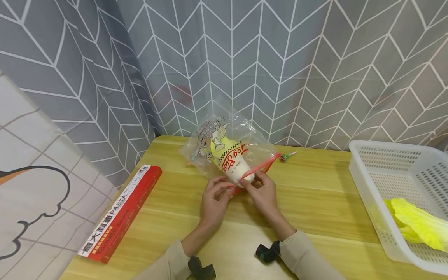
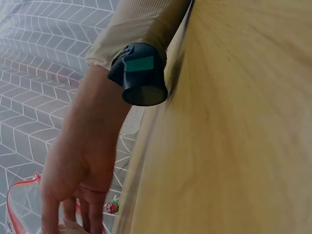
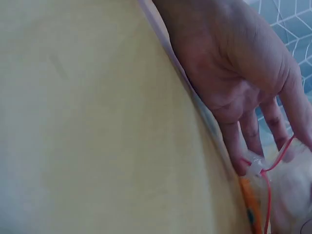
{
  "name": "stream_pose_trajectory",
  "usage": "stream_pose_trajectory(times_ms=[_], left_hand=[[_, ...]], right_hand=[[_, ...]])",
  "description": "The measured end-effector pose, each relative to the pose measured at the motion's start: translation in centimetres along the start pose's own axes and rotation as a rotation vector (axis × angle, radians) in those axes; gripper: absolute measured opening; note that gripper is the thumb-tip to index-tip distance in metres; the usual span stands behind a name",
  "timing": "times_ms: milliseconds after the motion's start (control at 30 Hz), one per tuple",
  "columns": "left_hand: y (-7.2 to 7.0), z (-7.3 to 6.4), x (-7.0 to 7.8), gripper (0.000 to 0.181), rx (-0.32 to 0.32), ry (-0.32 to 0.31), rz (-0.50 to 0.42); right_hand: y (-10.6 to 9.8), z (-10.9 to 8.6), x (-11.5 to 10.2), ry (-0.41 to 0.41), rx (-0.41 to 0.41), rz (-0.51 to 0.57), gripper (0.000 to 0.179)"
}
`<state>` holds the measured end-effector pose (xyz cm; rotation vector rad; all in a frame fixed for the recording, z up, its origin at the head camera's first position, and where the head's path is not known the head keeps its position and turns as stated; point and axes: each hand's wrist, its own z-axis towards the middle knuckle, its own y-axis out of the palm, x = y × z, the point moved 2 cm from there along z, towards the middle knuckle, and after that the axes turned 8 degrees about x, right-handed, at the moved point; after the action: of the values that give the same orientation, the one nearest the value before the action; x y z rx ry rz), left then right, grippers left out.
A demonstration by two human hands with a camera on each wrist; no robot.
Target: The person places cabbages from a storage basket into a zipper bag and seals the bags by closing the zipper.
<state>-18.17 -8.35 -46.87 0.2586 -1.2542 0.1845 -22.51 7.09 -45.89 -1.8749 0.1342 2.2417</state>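
A clear zip bag with cartoon print and a red zip edge lies at the table's far middle, its mouth toward me. Inside is a white and yellow thing, perhaps a Chinese cabbage, partly covered by the print. My left hand pinches the red edge at its near left end. Just right of it, my right hand holds the same edge between thumb and fingers. In the right wrist view, the right hand has its fingers at the bag's red-lined corner. The left wrist view cuts off the left fingertips.
A red and white pasta box lies along the table's left edge. Behind the bag's right corner is a lollipop. A white perforated basket at right holds yellow cabbage leaves. A patterned curtain hangs behind the table.
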Motion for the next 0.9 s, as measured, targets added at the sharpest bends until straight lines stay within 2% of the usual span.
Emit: stream_pose_trajectory(times_ms=[67,133,267,333,400,533,667,800,900], left_hand=[[0.0,0.0,0.0,0.011,-0.012,-0.003,-0.007],[0.0,0.0,0.0,0.01,-0.026,-0.003,-0.007],[0.1,-0.1,0.1,0.01,-0.047,0.005,-0.001],[0.1,-0.1,0.1,0.012,-0.049,0.001,-0.004],[0.1,-0.1,0.1,0.013,-0.041,-0.009,-0.015],[0.1,0.0,0.2,0.014,-0.014,-0.01,-0.018],[-0.1,0.1,0.4,0.013,0.019,0.031,0.017],[-0.3,0.0,0.5,0.011,0.049,0.105,0.087],[-0.2,-0.2,0.7,0.01,0.055,0.17,0.128]], right_hand=[[0.0,0.2,-0.3,-0.011,0.015,-0.022,0.031],[0.2,0.4,-0.7,0.011,0.018,0.013,0.035],[0.9,0.6,-1.0,0.138,-0.009,0.176,0.043],[1.1,0.6,-0.9,0.186,-0.026,0.222,0.042],[1.2,0.6,-0.6,0.2,-0.055,0.228,0.039],[0.9,0.7,0.1,0.132,-0.096,0.136,0.028],[0.9,0.7,0.4,0.04,-0.107,0.066,0.021],[1.2,0.4,0.2,-0.072,-0.108,0.06,0.018],[1.2,0.2,-0.2,-0.191,-0.061,0.021,0.017]])
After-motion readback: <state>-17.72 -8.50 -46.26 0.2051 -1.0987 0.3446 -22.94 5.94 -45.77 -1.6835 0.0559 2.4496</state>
